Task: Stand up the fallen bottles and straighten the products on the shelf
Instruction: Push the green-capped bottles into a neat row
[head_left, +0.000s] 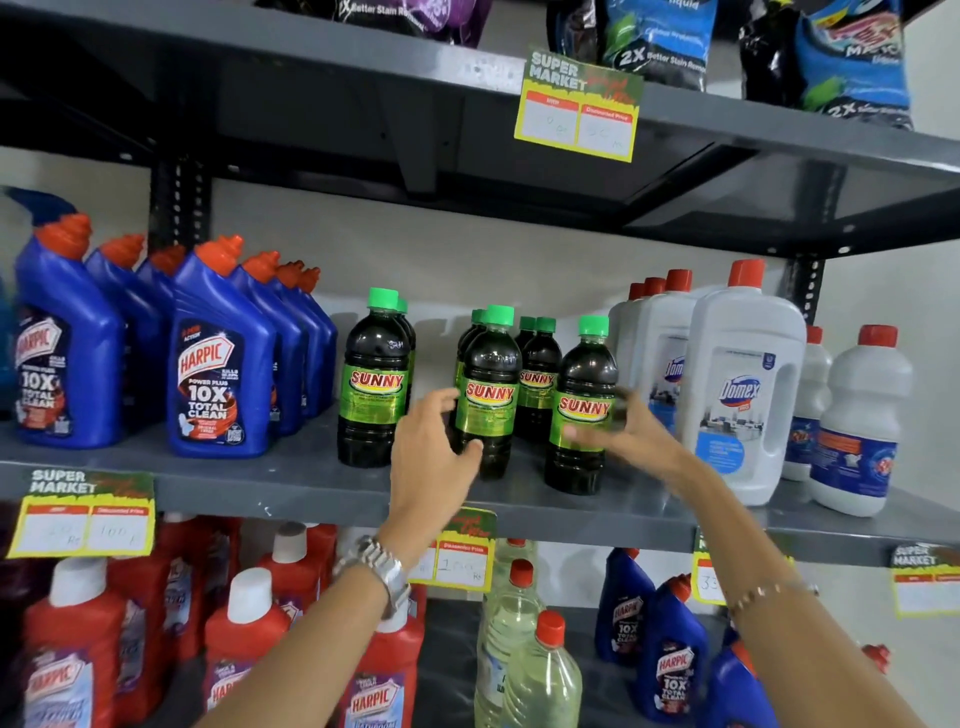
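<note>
Standing upright on the grey middle shelf, the green-capped Sunny bottles cluster between blue Harpic and white Domex — the left hand cups the centre bottle, the blurred right hand wraps the right bottle.

Single head view; close, faces the middle shelf straight on.
</note>
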